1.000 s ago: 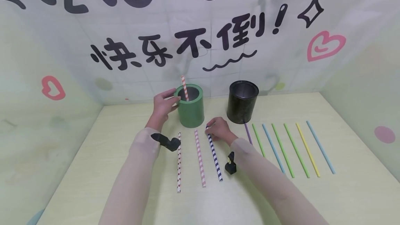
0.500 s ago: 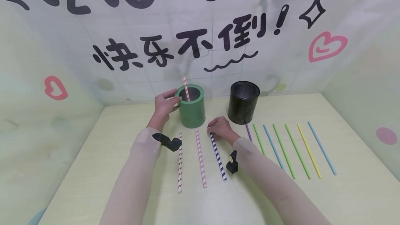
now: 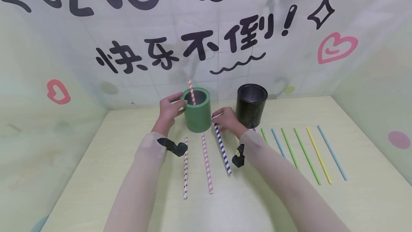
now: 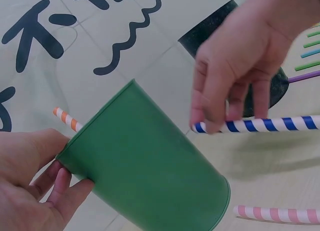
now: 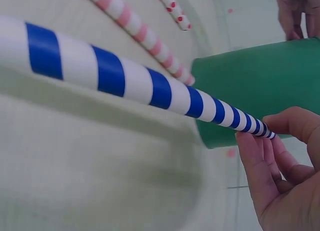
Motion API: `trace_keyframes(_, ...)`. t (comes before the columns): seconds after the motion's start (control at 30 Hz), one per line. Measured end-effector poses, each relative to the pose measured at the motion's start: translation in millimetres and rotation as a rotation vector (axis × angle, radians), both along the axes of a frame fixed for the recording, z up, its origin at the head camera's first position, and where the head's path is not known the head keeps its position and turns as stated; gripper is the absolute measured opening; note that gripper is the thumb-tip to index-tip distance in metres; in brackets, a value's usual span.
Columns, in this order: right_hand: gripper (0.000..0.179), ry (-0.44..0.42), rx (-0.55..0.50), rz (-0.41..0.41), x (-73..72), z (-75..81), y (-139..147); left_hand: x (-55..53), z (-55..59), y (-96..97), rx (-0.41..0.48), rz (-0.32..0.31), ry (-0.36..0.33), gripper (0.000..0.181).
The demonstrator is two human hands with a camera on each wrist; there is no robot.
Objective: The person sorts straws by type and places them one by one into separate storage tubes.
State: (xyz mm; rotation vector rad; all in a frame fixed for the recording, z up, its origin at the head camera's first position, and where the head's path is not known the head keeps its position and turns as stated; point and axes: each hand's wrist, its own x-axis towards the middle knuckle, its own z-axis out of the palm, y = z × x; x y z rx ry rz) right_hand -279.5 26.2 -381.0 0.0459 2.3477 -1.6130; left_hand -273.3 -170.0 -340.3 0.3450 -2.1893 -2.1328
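In the head view my left hand (image 3: 169, 110) holds the green can (image 3: 197, 119) at its rim on the left side. An orange-and-white striped straw (image 3: 191, 91) leans inside that can. Thumb and fingers of my right hand (image 3: 226, 118) pinch a blue-and-white striped straw (image 3: 222, 148) near its far end, just right of the can. A shadow under this straw (image 5: 110, 71) in the right wrist view shows it raised off the table. Left of it lie a pink-and-white striped straw (image 3: 207, 164) and a white straw with red dots (image 3: 185, 171).
A black can (image 3: 251, 106) stands behind my right hand. On the right lie several thin plain sticks, among them a yellow stick (image 3: 318, 155) and a light blue stick (image 3: 332, 152); my right sleeve (image 3: 273, 167) covers part of the row. A printed cloth (image 3: 154, 28) hangs behind the table.
My right hand has moved up and away toward the back, lifting the blue-and-white striped straw off the table. The left hand stays at the green can.
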Motion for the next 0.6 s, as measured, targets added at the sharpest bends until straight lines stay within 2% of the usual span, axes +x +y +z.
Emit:
trace_keyframes(0.4, 0.029, 0.134, 0.011, 0.003, -24.5, 46.6, -2.5, 0.2, 1.0, 0.5, 0.011, 0.006, -0.004, 0.045)
trace_keyframes(0.6, 0.031, 0.184, 0.012, 0.022, -30.8, 74.3, -1.7, 0.0, 0.0, -0.3, 0.001, 0.001, -0.001, 0.045)
